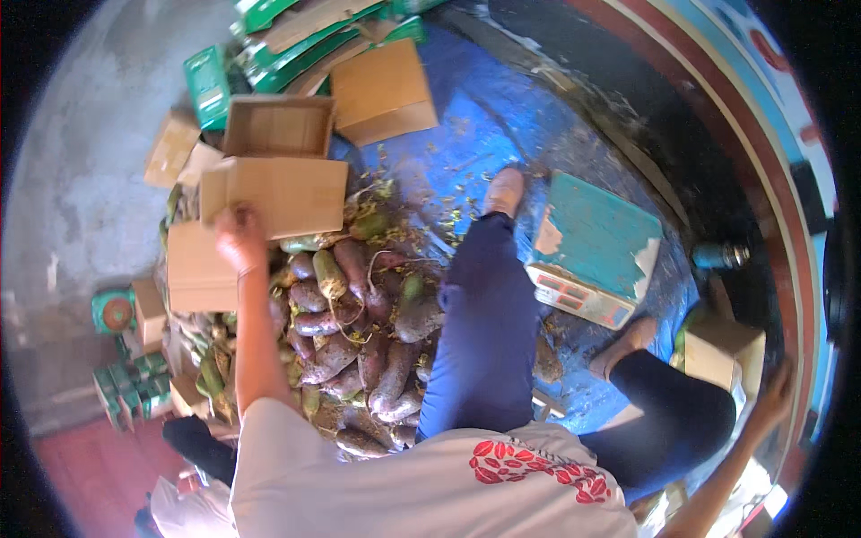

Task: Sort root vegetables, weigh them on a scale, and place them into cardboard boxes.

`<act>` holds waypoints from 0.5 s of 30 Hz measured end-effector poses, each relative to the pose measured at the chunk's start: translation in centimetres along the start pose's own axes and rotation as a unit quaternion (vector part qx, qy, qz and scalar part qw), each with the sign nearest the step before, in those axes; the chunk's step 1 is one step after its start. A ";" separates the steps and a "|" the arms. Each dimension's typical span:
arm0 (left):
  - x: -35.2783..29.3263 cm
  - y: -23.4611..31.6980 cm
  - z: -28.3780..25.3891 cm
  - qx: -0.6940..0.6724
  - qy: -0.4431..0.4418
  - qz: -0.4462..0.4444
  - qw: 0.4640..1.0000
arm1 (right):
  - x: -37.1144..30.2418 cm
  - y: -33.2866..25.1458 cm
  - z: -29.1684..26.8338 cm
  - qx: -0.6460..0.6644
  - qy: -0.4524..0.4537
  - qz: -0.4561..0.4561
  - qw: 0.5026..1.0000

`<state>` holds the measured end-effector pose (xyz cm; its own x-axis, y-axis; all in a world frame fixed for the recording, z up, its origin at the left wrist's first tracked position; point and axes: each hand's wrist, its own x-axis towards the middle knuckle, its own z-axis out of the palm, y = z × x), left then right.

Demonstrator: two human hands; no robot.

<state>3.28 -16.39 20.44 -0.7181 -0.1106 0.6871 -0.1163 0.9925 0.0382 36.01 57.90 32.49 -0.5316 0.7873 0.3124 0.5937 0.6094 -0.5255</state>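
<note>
My left hand [240, 238] is closed on the near edge of an open cardboard box [291, 193], at its flap. The box stands tilted with its flaps spread, at the far edge of a heap of long purple and green radish-like roots [359, 354], some with stringy tails. My right hand [778, 394] is far out at the right, beside a brown curved edge [789, 305]. Its fingers are small and blurred there, and I cannot make out whether they hold anything.
A blue tarp [457, 117] strewn with leaf scraps lies underfoot. Right of my leg stands a weighing scale with a worn teal top [596, 233]. Another cardboard box [381, 90] and green cartons [208, 85] are at the back. Another person's sleeve [188, 511] shows lower left.
</note>
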 end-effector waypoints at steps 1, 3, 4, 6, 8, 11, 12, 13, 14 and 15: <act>1.7 1.7 -2.6 -0.089 -0.006 -0.002 0.996 | 0.2 0.0 1.6 0.035 0.015 -0.036 0.999; 3.9 6.3 -9.0 -0.147 0.005 -0.025 0.989 | 0.3 -1.7 4.1 0.128 -0.030 -0.001 0.991; 4.9 8.4 -10.4 -0.168 0.014 -0.043 0.985 | -0.2 -4.5 5.0 0.081 -0.073 -0.123 0.986; 6.7 11.6 -12.8 -0.272 0.006 -0.078 0.959 | -1.6 -10.0 6.7 0.130 -0.122 -0.136 0.974; 8.2 16.6 -15.2 -0.284 -0.015 -0.019 0.959 | -2.5 -13.1 7.2 0.219 -0.138 -0.135 0.956; 9.5 22.8 -17.0 -0.334 -0.043 0.066 0.939 | -2.8 -14.0 8.2 0.275 -0.210 -0.131 0.929; 9.9 24.9 -17.1 -0.380 -0.064 0.092 0.918 | -3.2 -14.4 8.7 0.295 -0.242 -0.126 0.916; 9.9 27.8 -18.2 -0.385 -0.083 0.122 0.911 | -3.4 -14.6 9.2 0.308 -0.261 -0.167 0.899; 9.2 31.0 -19.0 -0.391 -0.102 0.149 0.903 | -3.6 -14.9 9.2 0.309 -0.302 -0.167 0.886; 8.3 34.2 -19.1 -0.409 -0.108 0.187 0.887 | -3.9 -15.0 9.2 0.306 -0.296 -0.159 0.891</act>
<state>6.42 17.68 41.28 -0.7269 0.3140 0.6108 0.6302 0.6584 0.4115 23.61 44.81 31.86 -0.9469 0.2862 0.1465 0.0113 0.4850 -0.8744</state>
